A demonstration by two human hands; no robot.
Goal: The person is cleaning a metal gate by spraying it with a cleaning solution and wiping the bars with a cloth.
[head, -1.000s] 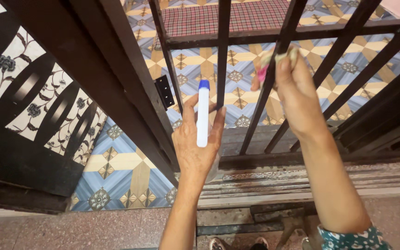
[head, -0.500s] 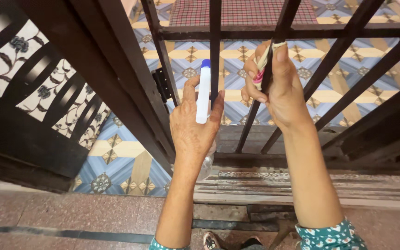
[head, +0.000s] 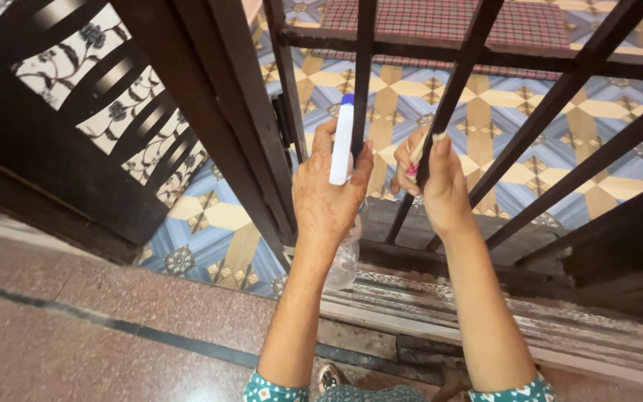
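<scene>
The left hand is clenched around a white bottle with a blue cap, upright just left of the dark gate bar, its nozzle evidently kept clear. The right hand pinches a pink-and-pale cloth against that bar, apparently for wiping.

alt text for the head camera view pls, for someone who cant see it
Seen from above, a person's left hand holds up a white tube with a blue cap while the right hand presses a small pink and cream item against a dark metal gate bar. Beyond the bars lies a blue and yellow patterned tile floor.
</scene>
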